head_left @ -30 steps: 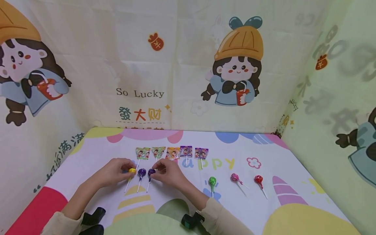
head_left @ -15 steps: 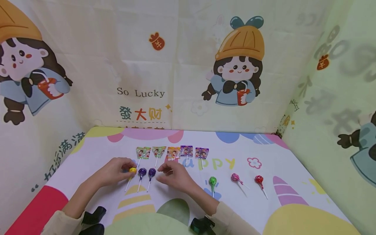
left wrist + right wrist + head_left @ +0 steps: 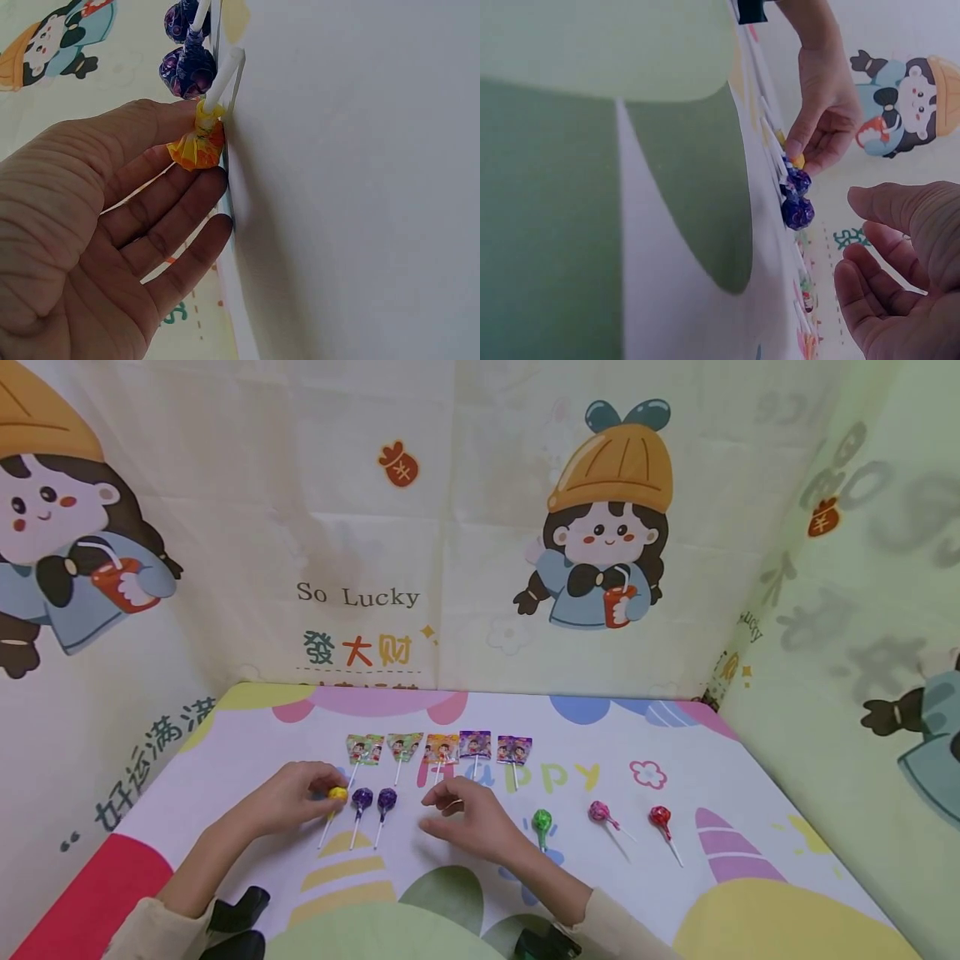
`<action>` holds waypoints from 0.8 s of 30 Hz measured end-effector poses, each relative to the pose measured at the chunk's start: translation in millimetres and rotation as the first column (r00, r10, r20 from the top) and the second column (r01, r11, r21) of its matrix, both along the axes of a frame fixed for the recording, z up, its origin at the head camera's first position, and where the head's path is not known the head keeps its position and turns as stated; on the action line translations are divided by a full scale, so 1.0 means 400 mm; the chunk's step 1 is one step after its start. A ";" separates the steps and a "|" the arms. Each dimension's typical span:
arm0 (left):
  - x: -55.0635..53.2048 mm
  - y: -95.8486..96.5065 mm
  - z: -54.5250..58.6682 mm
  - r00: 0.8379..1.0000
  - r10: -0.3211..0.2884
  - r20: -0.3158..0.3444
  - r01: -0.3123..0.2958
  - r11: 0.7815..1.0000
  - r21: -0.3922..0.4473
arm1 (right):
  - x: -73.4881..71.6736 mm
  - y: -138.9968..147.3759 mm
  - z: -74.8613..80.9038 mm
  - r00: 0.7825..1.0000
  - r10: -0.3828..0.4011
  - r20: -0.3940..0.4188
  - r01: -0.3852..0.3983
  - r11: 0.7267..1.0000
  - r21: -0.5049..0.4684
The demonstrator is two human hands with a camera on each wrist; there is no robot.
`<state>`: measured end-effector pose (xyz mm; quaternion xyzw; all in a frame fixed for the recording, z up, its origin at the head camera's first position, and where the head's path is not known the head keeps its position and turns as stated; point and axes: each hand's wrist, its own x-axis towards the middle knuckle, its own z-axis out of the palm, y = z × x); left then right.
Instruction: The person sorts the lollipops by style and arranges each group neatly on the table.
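My left hand (image 3: 294, 798) pinches the head of a yellow-wrapped lollipop (image 3: 337, 794) between thumb and fingers; its white stick points toward me on the table. Close up in the left wrist view, the yellow-orange wrapper (image 3: 199, 146) shows between thumb and fingertips. Just right of it lie two purple lollipops, one (image 3: 362, 798) beside the other (image 3: 387, 798), side by side and untouched. My right hand (image 3: 472, 818) hovers to their right, fingers loosely bent, thumb apart, holding nothing. Part of the yellow lollipop is hidden by the left fingers in the head view.
Behind, a row of several flat-wrapped lollipops (image 3: 442, 749) lies across the patterned table (image 3: 600, 902). Toward the right are a green lollipop (image 3: 542, 820), a pink one (image 3: 599, 812) and a red one (image 3: 660, 817). A printed cloth (image 3: 480, 568) hangs behind.
My right hand has let go of the right-hand purple lollipop and drawn away to the right. The left hand stays at the yellow lollipop.
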<state>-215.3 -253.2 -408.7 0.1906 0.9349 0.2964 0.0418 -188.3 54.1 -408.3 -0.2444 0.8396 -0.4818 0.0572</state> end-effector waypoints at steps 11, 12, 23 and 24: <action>-0.001 -0.002 -0.005 1.000 0.000 -0.010 0.000 1.000 -0.006 | 0.022 0.042 -0.003 0.999 0.005 -0.035 -0.005 1.000 -0.015; -0.001 -0.002 -0.006 1.000 0.000 -0.010 0.000 1.000 -0.007 | 0.023 0.046 -0.004 0.999 0.005 -0.037 -0.006 1.000 -0.020; -0.004 -0.002 -0.008 1.000 -0.002 -0.008 0.002 1.000 -0.004 | 0.028 0.083 -0.003 0.999 -0.001 -0.037 0.000 0.999 -0.034; -0.004 -0.002 -0.008 1.000 -0.001 -0.007 0.001 1.000 -0.004 | 0.028 0.087 -0.003 0.999 -0.005 -0.036 0.004 1.000 -0.029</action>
